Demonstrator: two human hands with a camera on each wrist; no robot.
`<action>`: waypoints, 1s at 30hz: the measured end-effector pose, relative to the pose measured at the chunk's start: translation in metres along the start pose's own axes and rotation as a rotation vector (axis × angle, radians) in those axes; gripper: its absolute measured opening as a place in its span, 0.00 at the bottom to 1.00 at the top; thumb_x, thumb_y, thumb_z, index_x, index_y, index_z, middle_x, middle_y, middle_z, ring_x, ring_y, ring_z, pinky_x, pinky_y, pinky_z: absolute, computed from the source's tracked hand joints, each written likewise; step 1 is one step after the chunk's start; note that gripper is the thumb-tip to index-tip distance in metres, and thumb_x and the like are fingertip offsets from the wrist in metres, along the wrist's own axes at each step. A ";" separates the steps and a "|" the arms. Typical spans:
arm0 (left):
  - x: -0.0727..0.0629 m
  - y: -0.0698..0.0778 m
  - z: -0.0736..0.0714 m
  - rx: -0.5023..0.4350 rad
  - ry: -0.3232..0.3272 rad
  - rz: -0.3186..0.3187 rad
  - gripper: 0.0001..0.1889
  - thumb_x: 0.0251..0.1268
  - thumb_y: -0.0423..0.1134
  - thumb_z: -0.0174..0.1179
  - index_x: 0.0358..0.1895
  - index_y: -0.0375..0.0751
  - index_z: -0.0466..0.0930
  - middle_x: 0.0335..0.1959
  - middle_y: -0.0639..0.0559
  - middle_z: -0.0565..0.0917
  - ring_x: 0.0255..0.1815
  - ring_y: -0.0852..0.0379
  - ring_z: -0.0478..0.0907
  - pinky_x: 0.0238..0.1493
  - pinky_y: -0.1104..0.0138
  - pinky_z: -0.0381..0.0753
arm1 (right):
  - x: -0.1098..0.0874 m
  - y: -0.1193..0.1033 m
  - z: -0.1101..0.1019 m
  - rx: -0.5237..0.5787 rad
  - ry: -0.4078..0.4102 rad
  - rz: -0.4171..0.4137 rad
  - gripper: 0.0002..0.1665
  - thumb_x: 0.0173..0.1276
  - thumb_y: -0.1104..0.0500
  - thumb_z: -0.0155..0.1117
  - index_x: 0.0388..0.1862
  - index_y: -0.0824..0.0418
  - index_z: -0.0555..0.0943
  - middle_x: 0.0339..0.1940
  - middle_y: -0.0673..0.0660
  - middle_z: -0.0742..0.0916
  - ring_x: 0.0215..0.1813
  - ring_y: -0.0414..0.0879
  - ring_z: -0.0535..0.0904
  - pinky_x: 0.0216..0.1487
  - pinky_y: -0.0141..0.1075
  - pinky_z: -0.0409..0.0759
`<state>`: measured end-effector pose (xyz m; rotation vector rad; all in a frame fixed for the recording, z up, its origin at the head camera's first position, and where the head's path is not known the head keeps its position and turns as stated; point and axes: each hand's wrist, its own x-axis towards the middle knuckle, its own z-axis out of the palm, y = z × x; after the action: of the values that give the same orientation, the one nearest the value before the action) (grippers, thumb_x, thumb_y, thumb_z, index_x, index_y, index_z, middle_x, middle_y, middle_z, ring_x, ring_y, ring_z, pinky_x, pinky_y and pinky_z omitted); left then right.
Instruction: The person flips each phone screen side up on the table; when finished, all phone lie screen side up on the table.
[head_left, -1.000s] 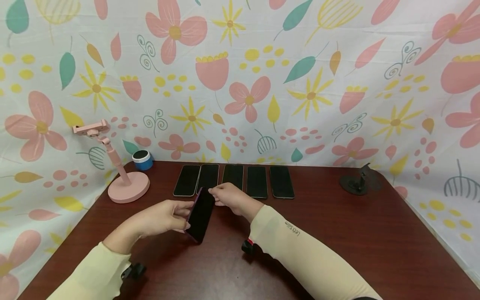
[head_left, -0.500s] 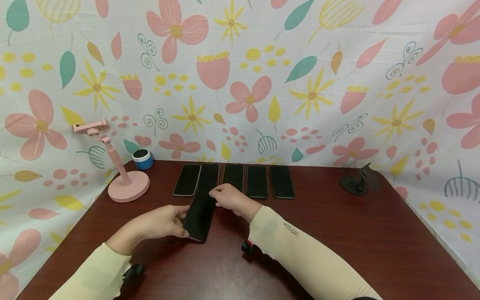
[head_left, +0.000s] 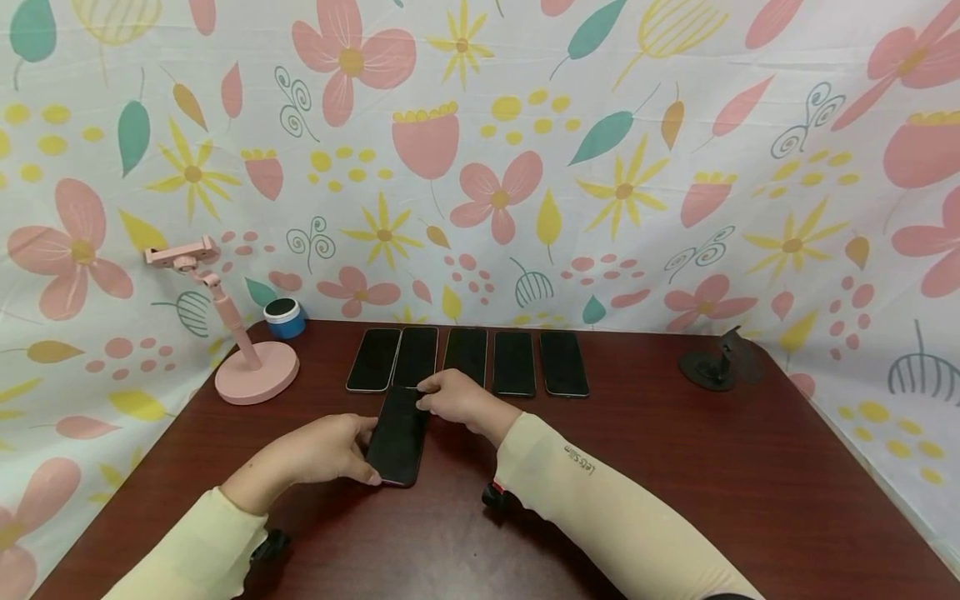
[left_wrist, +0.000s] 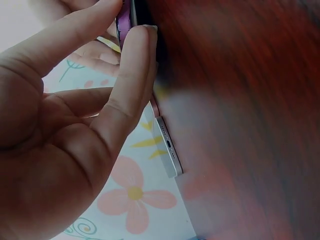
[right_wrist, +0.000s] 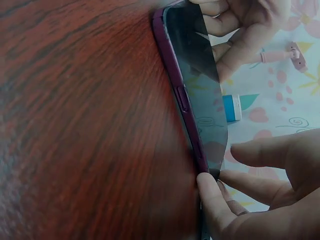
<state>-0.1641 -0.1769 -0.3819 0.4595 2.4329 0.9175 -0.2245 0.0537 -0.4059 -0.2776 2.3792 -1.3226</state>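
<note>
A smartphone with a black screen and purple sides lies face up, almost flat on the table, below a row of phones. My left hand grips its left side, thumb at the near left corner. At the far right corner, my right hand holds it with the fingertips. In the right wrist view, the purple side frame with its buttons runs close along the wood, a fingertip pressing its end. The left wrist view catches only a bit of the purple edge, mostly behind fingers.
Several dark-screened phones stand in a row at the back, among them a leftmost one and a rightmost one. A pink phone stand and a blue jar are at back left. A black stand sits at right.
The phone has come down from a steep tilt on its edge to lying nearly flat, screen up. My left hand has lowered slightly with it; the right hand stays at the far corner.
</note>
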 end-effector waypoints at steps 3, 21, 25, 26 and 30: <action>0.000 0.002 0.002 0.047 0.016 -0.001 0.41 0.54 0.34 0.81 0.72 0.26 0.73 0.43 0.50 0.89 0.36 0.57 0.84 0.44 0.63 0.79 | 0.000 0.000 0.001 -0.017 0.016 -0.011 0.25 0.75 0.60 0.69 0.69 0.63 0.83 0.72 0.64 0.83 0.70 0.57 0.80 0.71 0.51 0.81; 0.000 0.007 0.007 0.085 0.047 -0.088 0.47 0.54 0.39 0.83 0.75 0.23 0.69 0.52 0.43 0.83 0.36 0.58 0.84 0.44 0.64 0.84 | -0.001 0.000 0.007 -0.100 0.069 -0.028 0.27 0.72 0.62 0.73 0.68 0.62 0.83 0.72 0.65 0.83 0.75 0.60 0.77 0.72 0.54 0.80; 0.000 0.005 0.010 0.022 0.049 -0.116 0.48 0.55 0.37 0.83 0.77 0.23 0.67 0.57 0.39 0.80 0.30 0.57 0.88 0.42 0.64 0.89 | -0.002 -0.001 0.009 -0.126 0.072 -0.037 0.27 0.72 0.61 0.73 0.69 0.62 0.83 0.74 0.64 0.82 0.77 0.60 0.76 0.74 0.53 0.79; 0.000 0.005 0.010 0.015 0.052 -0.122 0.48 0.54 0.37 0.83 0.77 0.24 0.67 0.57 0.39 0.80 0.30 0.57 0.87 0.42 0.64 0.89 | -0.002 -0.002 0.009 -0.131 0.072 -0.037 0.27 0.72 0.61 0.73 0.69 0.62 0.83 0.74 0.64 0.81 0.78 0.60 0.75 0.74 0.53 0.79; 0.000 0.006 0.009 0.029 0.048 -0.119 0.48 0.55 0.38 0.83 0.77 0.23 0.67 0.56 0.40 0.80 0.30 0.58 0.87 0.42 0.65 0.88 | -0.002 -0.003 0.009 -0.139 0.077 -0.037 0.27 0.72 0.61 0.74 0.69 0.62 0.83 0.74 0.64 0.81 0.77 0.60 0.75 0.74 0.53 0.79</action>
<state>-0.1581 -0.1680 -0.3840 0.3028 2.4897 0.8538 -0.2186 0.0458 -0.4076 -0.3172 2.5470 -1.2055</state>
